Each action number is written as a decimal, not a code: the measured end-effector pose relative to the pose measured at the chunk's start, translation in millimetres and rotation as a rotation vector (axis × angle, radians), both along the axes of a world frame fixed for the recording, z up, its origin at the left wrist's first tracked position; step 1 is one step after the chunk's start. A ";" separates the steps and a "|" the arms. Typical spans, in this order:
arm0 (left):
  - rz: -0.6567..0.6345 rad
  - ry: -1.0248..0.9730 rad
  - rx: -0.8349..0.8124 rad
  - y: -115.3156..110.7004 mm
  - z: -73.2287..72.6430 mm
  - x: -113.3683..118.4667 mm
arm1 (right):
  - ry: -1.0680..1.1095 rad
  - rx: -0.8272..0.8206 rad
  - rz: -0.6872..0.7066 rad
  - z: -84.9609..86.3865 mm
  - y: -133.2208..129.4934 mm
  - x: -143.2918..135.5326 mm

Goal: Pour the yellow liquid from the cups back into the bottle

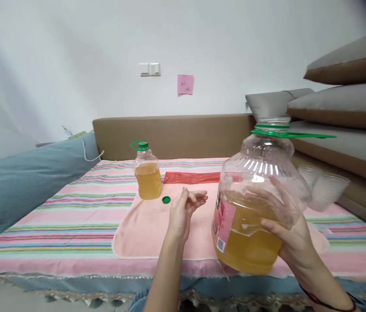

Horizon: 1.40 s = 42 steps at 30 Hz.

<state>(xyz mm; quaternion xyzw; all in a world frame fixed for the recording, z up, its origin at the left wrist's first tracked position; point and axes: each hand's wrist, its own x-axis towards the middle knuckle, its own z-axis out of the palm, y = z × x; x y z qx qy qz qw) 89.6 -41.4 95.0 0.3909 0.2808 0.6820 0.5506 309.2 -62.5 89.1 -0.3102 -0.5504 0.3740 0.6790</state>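
Note:
A large clear plastic jug [251, 234] of yellow liquid, about half full, is held up by my right hand [295, 238], whose fingers wrap behind it and thumb presses its side. Its mouth is uncapped, with a green handle ring at the neck and a pink label on the left side. My left hand [187, 206] is raised to the left of this jug, holding nothing, its fingers apart. Beyond it on the pink mat [144, 238] lies a green cap [166, 199]. A smaller capped bottle [148, 182] with similar liquid stands upright at the back left of the mat.
Clear plastic cups [328, 190] are behind the jug at right. A flat red item [191, 177] lies at the mat's back edge. Grey-brown cushions [341, 102] are stacked at right, and a blue-covered armrest [33, 184] runs along the left. A pink note [185, 84] hangs on the wall.

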 end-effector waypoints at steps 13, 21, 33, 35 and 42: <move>-0.782 0.383 0.006 -16.3 -42.3 128.8 | -0.003 -0.230 -0.124 -28.9 -59.2 121.1; -0.833 0.328 0.071 -30.1 -57.5 153.9 | -0.216 -0.347 -0.090 -46.7 -67.9 145.4; -0.845 -0.009 0.008 -62.0 -88.8 190.7 | -0.516 -0.523 -0.123 -22.8 -95.6 149.4; -0.840 -0.032 -0.015 -66.9 -90.0 194.9 | -0.541 -0.544 -0.115 -17.0 -97.9 151.7; -0.821 -0.068 -0.062 -73.6 -93.4 204.5 | -0.564 -0.617 -0.089 -4.4 -99.8 159.8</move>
